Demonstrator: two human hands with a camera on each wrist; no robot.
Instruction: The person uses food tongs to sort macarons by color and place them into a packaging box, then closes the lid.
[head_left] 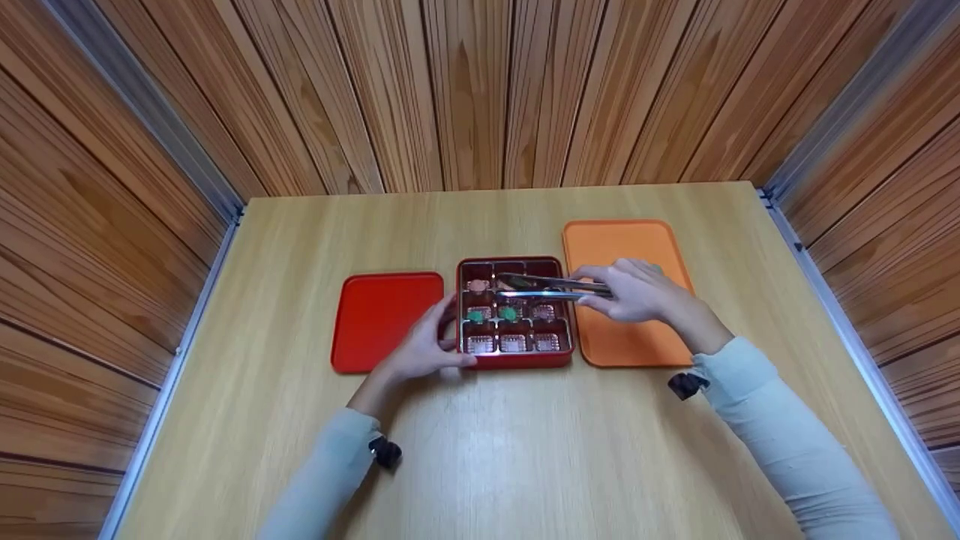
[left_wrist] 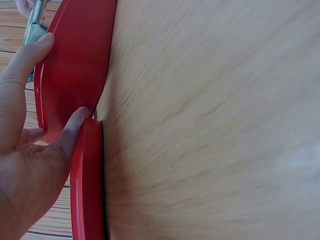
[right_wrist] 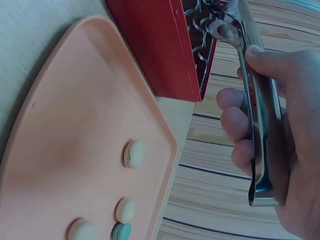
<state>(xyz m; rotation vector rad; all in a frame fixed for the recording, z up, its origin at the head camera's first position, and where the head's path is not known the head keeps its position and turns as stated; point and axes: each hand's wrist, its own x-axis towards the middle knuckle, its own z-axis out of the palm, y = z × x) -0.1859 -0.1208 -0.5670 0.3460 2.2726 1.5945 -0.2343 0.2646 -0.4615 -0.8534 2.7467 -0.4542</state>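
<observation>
My left hand (head_left: 426, 346) holds the left side of a red box (head_left: 525, 361), its thumb at the front corner and its fingers along the wall. A clear insert splits the box into several compartments. Inside sit a pink macaron (head_left: 478, 286), a green macaron (head_left: 475, 316) and another green macaron (head_left: 508, 313). With my right hand (head_left: 636, 291) I grip metal tongs (right_wrist: 270, 155), thumb on one arm and fingers on the other. The tongs' tips reach over the box's back-middle compartments. Whether anything sits between the tips I cannot tell.
Left of the box lies a red lid (head_left: 386, 319). An orange tray (head_left: 630, 349) is at its right, partly under my right hand. In the right wrist view the tray carries a cream macaron (right_wrist: 134, 153), two more cream ones and a teal macaron (right_wrist: 121, 231). Wooden walls enclose the table.
</observation>
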